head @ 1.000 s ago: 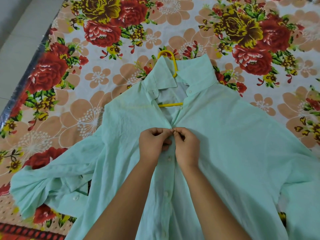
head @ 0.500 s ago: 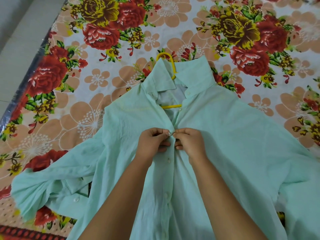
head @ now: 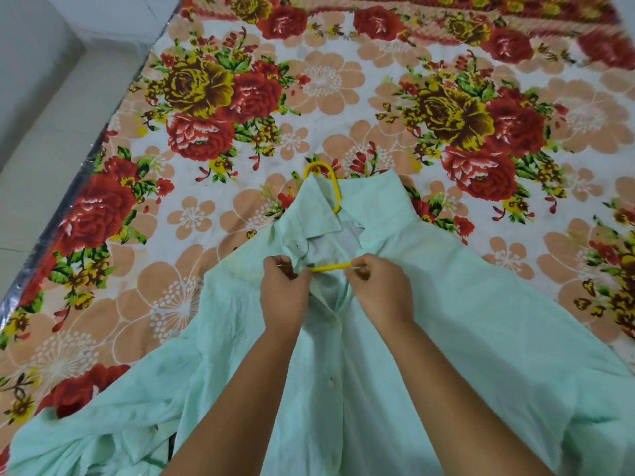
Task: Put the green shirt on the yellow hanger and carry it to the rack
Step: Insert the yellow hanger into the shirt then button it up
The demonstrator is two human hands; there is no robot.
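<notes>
While green shirt (head: 464, 321) is lying spread front-up on floral bedsheet (head: 309, 80), yellow hanger (head: 331, 267) is sitting inside it: hook projecting past collar, crossbar showing across neck opening. Left hand (head: 283, 297) is pinching front edge below collar, fingers curled. Right hand (head: 381, 290) is pinching opposite front edge at crossbar end, fingers curled. Hands are sitting near each other, not touching.

Green shirt (head: 446, 304) hides most of yellow hanger (head: 331, 267)
</notes>
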